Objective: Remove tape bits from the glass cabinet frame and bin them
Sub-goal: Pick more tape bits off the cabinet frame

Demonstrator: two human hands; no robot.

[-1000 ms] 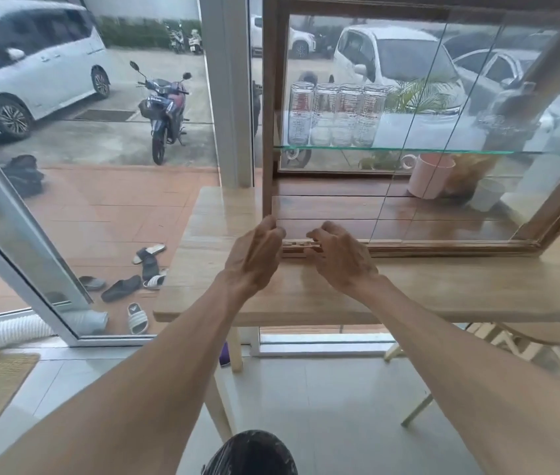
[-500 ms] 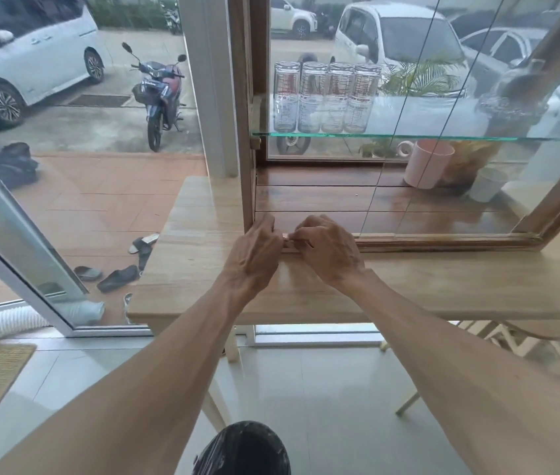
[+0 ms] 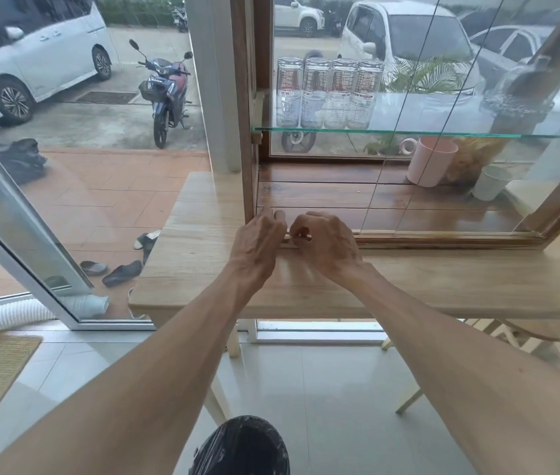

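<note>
Both hands meet at the cabinet frame's (image 3: pixel 443 238) lower left corner: left hand (image 3: pixel 258 240) curled, contents unclear; right hand (image 3: pixel 326 242) pinching a tape bit (image 3: pixel 301 236).

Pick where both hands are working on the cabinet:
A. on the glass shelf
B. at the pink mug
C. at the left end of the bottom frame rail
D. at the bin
C: the left hand and right hand meet at the bottom rail by the cabinet's left corner post.
</note>
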